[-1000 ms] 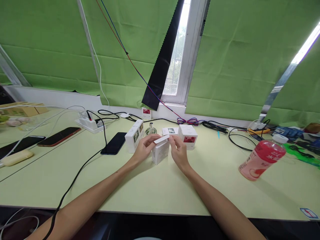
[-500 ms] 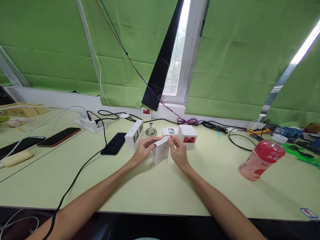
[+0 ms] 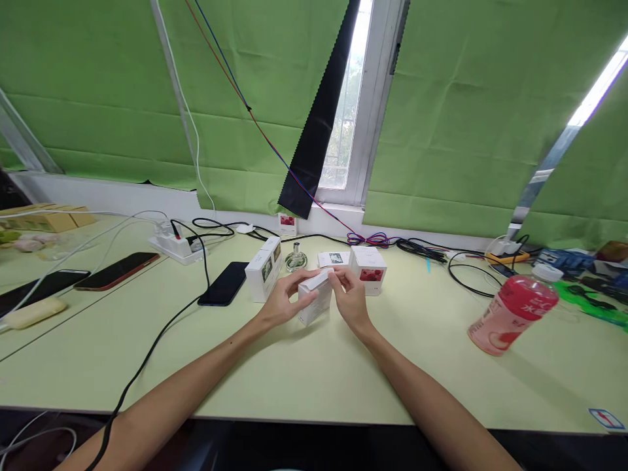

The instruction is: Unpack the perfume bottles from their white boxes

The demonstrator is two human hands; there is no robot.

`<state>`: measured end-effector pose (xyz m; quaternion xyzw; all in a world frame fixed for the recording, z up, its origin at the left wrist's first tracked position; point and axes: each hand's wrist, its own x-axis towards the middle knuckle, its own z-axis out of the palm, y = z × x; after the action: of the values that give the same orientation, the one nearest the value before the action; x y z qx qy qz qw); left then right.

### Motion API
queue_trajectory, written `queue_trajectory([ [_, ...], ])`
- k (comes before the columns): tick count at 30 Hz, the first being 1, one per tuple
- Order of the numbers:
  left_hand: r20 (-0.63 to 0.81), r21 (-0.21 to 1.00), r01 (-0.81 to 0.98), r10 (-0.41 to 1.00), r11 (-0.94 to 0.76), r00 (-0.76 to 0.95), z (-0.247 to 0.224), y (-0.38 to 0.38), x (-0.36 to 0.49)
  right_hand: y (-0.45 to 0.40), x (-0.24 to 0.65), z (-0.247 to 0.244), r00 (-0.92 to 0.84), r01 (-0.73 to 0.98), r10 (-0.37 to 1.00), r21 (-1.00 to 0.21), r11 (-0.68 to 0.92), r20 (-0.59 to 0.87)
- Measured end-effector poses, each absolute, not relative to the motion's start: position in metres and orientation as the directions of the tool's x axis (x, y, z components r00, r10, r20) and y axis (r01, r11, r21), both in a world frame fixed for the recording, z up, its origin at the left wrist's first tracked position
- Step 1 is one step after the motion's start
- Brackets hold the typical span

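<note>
A small white box (image 3: 315, 306) stands upright on the pale green table between my hands, its top flap slightly raised. My left hand (image 3: 287, 297) grips the box's left side, the thumb across its front face. At the top right edge, my right hand (image 3: 351, 297) pinches the box near the flap. Behind are a clear glass bottle (image 3: 296, 258), a flat white box (image 3: 334, 259) and a white box with a red picture (image 3: 369, 269). To the left stands another white box (image 3: 263, 269) with dark pictures.
A black phone (image 3: 224, 283) lies left of the boxes, with a black cable (image 3: 161, 337) running past it to the table's front edge. Two more phones and a power strip (image 3: 176, 246) are farther left. A pink drink bottle (image 3: 514, 313) stands at the right.
My left thumb has moved down from the top flap onto the front face of the box. The flap sits lower. My right hand has hardly moved.
</note>
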<state>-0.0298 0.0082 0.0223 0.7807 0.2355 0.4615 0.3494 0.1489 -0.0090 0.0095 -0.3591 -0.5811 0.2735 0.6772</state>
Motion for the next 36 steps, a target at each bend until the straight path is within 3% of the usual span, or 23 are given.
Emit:
queue_trajectory([
  [20,0.559,0.735,0.186,0.738,-0.652,0.379,0.0289,0.0042,-0.0256,-0.0022,0.1509,0.0030,0.150,-0.032,0.809,-0.815,0.578,0.568],
  [36,0.610,0.598,0.360,0.698,-0.716,0.374,0.0256,0.0046,-0.0252,-0.0028,0.1513,0.0032,0.153,0.014,0.810,-0.821,0.570,0.566],
])
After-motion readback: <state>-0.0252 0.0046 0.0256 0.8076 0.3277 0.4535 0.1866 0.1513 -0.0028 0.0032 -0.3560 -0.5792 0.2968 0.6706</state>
